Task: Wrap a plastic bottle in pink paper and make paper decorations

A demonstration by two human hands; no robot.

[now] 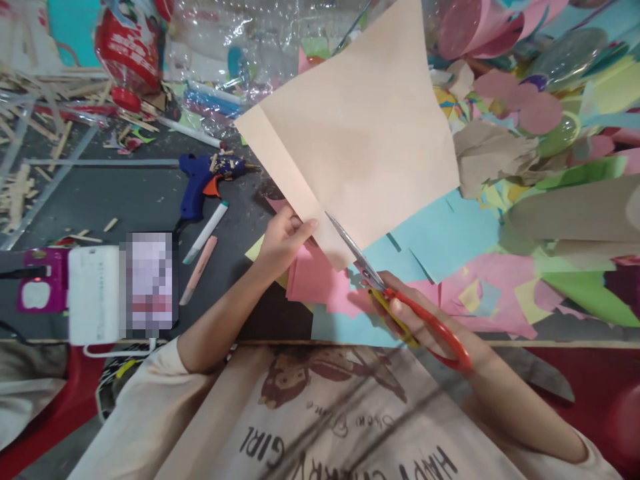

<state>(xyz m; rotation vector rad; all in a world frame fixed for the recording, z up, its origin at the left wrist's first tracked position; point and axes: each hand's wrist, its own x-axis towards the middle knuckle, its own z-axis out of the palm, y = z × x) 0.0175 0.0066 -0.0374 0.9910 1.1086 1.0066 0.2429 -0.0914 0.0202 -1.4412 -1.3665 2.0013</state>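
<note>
A large peach sheet of paper [370, 127] is held up at a tilt above the table, a long strip showing along its left edge. My left hand [287, 240] pinches that strip near its lower end, thumb on top. In my right hand [415, 317] are scissors [440, 333] with one red and one yellow handle. Their blades point up and left, at the lower part of the sheet by the strip's line. Part of the lower blade is hidden by the paper. Pink paper [320, 280] and light blue paper [445, 233] lie beneath.
Left of the sheet lie a blue glue gun [200, 180], two markers [206, 232], a phone [150, 283] and a white power bank [95, 293]. A red-labelled bottle [130, 53], wooden sticks [20, 193] and clear plastic are farther back. Paper scraps [500, 293] crowd the right side.
</note>
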